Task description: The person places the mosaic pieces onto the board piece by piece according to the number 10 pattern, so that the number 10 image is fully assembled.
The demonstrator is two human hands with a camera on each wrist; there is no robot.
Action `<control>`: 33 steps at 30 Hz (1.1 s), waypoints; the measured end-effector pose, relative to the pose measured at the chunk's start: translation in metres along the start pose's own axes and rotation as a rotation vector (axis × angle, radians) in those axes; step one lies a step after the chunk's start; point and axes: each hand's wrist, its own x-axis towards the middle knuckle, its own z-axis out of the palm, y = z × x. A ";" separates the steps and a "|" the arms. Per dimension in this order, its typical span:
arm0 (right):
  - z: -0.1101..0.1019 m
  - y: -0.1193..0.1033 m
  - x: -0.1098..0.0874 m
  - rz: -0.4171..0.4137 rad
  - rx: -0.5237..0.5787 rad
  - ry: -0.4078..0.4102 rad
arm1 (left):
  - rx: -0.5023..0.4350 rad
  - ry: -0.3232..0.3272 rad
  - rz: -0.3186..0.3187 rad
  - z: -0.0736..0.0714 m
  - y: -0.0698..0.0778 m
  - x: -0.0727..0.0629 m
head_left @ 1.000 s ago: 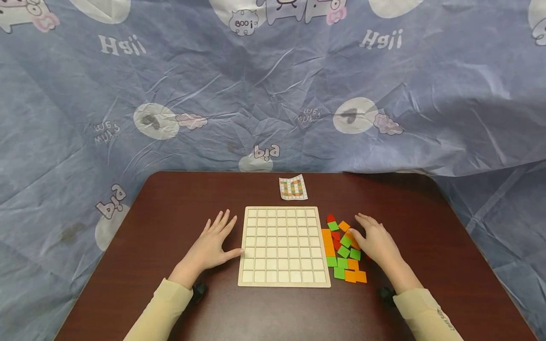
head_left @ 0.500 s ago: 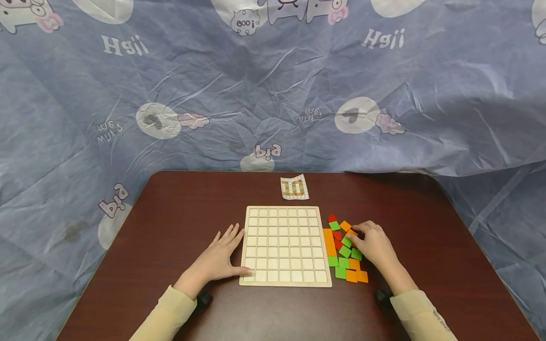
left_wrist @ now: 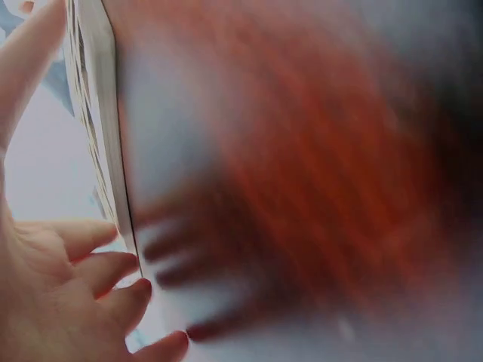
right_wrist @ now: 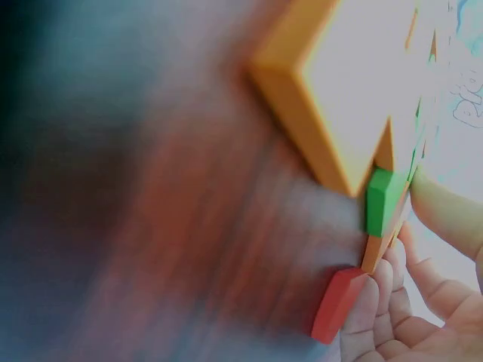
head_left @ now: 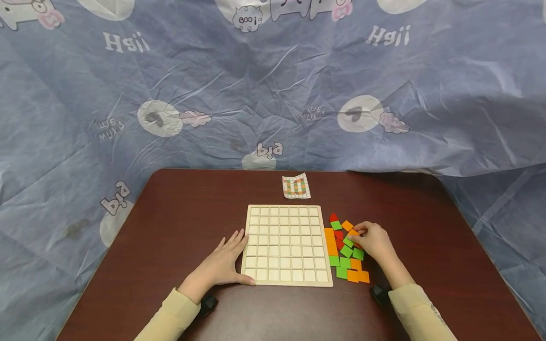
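Note:
A pale wooden board [head_left: 285,245] with a square grid lies on the table. My left hand [head_left: 222,267] rests along its left side, fingers extended, thumb at the near left corner. In the left wrist view, fingertips reach the table beside the board's edge [left_wrist: 115,121]. My right hand [head_left: 377,242] is at the tile pile right of the board. Its thumb and index finger pinch an orange tile [head_left: 353,233], partly hidden by the fingers. Close by lie a green tile [head_left: 346,251] and a red tile [right_wrist: 338,303], the latter touching the curled fingers in the right wrist view.
Behind the board lies a small paper card [head_left: 296,186] with a coloured grid pattern. Several orange tiles [head_left: 330,241] line the board's right edge. Dark brown table [head_left: 204,199] surrounds everything, with a blue printed cloth [head_left: 239,85] hanging behind it.
My left hand has slid toward the board's near left corner. My right hand has closed its fingertips on an orange tile in the pile.

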 end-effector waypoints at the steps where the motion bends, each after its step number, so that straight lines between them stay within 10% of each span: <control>1: -0.001 0.000 0.001 0.020 0.011 -0.013 | -0.002 -0.005 -0.001 0.000 0.000 0.000; 22: -0.003 0.001 0.002 0.025 0.054 0.015 | -0.123 0.028 -0.017 0.013 -0.002 0.008; 33: 0.008 -0.051 0.003 -0.044 0.295 0.027 | -0.125 0.032 -0.044 0.013 -0.001 0.008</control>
